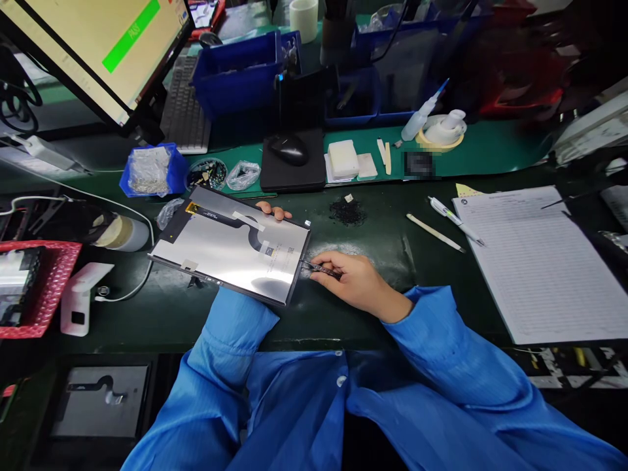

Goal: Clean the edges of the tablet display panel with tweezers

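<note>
A flat tablet display panel [235, 258] with a silvery back, a black flex cable and bits of tape is held tilted above the bench. My left hand [275, 210] supports it from below; only its fingertips show, curled over the far edge, and the palm is hidden. My right hand [350, 281] pinches a pair of dark tweezers [324, 269]. Their tip meets the panel's right edge, though whether it grips anything there is too small to tell. Beyond the right hand, a heap of black scraps [347, 210] lies on the dark bench.
A pen [456, 221] and a pale stick [435, 233] lie near a printed sheet [544, 261] on the right. Behind are a mouse [289, 150], blue bins [238, 72] and a dropper bottle [420, 118]. Another panel [101, 399] sits lower left, below a pink bubble-wrap tray [56, 281].
</note>
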A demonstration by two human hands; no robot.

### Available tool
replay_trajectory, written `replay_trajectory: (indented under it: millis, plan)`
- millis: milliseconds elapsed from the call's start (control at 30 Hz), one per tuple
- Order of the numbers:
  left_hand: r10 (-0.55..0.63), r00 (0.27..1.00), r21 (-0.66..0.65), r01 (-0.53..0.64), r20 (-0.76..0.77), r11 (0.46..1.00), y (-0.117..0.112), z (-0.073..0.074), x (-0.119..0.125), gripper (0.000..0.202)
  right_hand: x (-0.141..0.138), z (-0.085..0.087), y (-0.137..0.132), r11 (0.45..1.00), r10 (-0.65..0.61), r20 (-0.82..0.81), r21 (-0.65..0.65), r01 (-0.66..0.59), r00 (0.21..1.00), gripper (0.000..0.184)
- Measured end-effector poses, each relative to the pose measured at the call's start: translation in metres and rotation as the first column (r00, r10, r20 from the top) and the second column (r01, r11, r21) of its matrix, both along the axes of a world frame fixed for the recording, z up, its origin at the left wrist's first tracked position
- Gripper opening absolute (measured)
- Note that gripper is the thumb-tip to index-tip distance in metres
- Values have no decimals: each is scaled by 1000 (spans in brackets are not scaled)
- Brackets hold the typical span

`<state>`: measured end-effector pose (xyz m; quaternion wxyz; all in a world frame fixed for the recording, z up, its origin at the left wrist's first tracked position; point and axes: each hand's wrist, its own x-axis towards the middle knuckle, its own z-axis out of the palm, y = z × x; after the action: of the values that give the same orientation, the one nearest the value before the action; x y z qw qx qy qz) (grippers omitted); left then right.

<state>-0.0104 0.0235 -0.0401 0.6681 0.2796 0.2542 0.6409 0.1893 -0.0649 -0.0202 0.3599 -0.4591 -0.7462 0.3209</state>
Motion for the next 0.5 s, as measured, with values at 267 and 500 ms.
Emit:
replay_trajectory:
  millis: [267,500]
  plan:
    - [-63,997,15,63,36,998,-3,3,-4,43,1,1,1,998,33,37,52,-35,999,20]
    - [-50,999,-41,50,15,998,-5,12,-2,43,0,1,1,996,-8,52,87,4,999,17]
